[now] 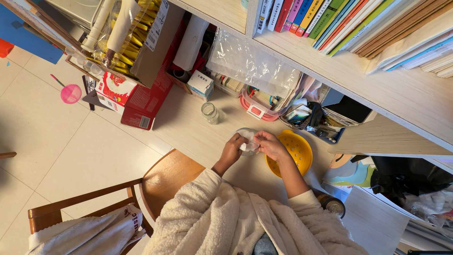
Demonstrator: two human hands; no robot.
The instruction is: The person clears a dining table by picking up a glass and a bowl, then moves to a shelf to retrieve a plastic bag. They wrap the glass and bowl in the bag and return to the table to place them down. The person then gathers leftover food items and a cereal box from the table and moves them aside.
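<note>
Both hands, left hand (232,150) and right hand (269,144), pinch white crumpled wrapper (247,145) between them, above worktop (188,127); yellow colander (297,150) just right

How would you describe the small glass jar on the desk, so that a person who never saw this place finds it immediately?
Start at the pale wooden desk under the bookshelf. Left of the two hands, between the red cardboard box and the pink-lidded plastic container, stands the small clear glass jar. It is the only transparent, lidless, upright thing there, standing alone.
</note>
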